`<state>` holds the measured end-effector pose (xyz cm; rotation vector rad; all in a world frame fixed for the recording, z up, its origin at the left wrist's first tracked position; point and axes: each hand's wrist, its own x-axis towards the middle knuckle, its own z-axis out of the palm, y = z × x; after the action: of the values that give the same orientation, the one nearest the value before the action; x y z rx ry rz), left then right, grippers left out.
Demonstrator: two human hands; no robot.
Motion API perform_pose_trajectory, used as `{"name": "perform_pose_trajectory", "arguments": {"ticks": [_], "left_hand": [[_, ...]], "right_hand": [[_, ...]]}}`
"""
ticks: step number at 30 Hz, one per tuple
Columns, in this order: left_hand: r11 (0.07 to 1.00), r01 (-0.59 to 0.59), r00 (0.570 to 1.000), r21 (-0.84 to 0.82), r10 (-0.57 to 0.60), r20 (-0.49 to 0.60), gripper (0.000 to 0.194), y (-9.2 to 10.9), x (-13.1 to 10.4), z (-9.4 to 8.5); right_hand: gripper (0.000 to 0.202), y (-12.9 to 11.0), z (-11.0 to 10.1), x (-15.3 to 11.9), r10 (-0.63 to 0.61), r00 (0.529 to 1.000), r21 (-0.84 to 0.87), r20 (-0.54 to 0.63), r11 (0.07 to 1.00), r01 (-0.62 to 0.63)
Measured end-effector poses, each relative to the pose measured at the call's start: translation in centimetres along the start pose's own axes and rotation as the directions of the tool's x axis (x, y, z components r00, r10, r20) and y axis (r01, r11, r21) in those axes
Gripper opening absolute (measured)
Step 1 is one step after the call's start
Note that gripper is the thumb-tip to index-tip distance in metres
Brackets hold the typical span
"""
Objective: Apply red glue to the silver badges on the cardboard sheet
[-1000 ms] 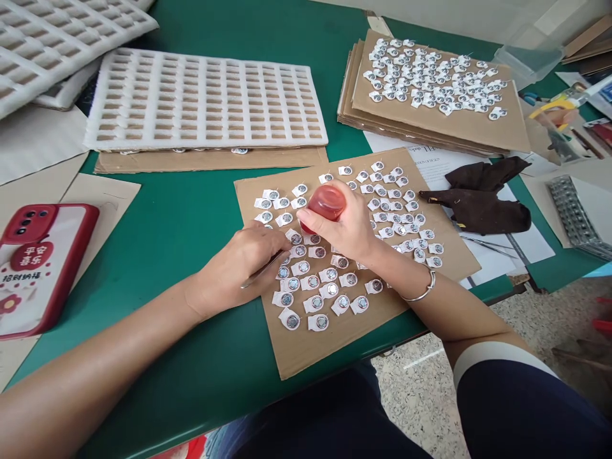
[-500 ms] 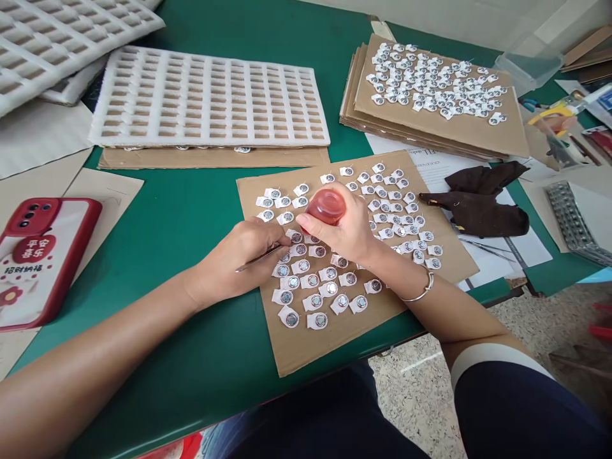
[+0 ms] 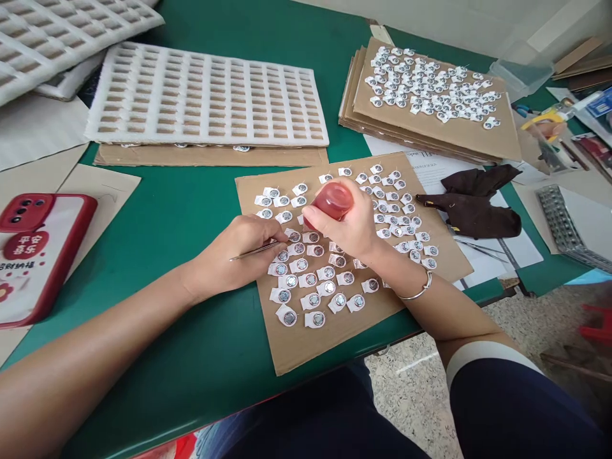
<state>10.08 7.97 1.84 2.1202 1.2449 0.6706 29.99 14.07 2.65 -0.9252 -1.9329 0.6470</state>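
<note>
My left hand [image 3: 239, 254] is closed on slim metal tweezers [image 3: 255, 251], their tips hidden by my fingers at the left part of a cardboard sheet [image 3: 296, 354]. My right hand [image 3: 356, 220] wraps round a translucent red squeeze bulb [image 3: 336, 199], held above the same sheet; its lower end is out of sight. Rows of small round metallic parts on white paper tabs [image 3: 314, 319] cover the cardboard. Nearest to my left fingertips is one such tabbed part [image 3: 293, 236]. Some of the parts lie hidden beneath my right hand and wrist.
Behind the sheet lies a white foam grid tray [image 3: 210, 95] on cardboard. A cardboard stack [image 3: 382, 124] with more tabbed parts stands at the back right. Brown cloth pieces [image 3: 482, 204] and other tweezers [image 3: 480, 247] lie on printed paper. A red-cased phone [image 3: 48, 255] rests at left.
My right hand with the red bulb has shifted slightly to the right. The left hand keeps its grip on the tweezers, nearly in place. The whole view has shifted a little.
</note>
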Motion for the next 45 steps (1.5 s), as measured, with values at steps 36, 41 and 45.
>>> {"name": "perform_pose_trajectory", "arguments": {"ticks": [36,41,45], "left_hand": [[0.986,0.142,0.989,-0.081,-0.139,0.047,0.011,0.33,0.35,-0.33],[0.987,0.136,0.990,-0.082,-0.132,0.049,0.011,0.29,0.29,-0.33],[0.987,0.131,0.991,-0.089,-0.127,0.046,0.013,0.30,0.32,-0.35]], "right_hand": [[0.030,0.10,0.40,-0.42,0.024,0.998,-0.007,0.064,1.000,-0.023],[0.027,0.06,0.40,-0.42,0.028,0.997,-0.013,0.073,1.000,-0.028],[0.024,0.07,0.35,-0.43,0.034,0.997,-0.011,0.076,0.999,-0.033]]}}
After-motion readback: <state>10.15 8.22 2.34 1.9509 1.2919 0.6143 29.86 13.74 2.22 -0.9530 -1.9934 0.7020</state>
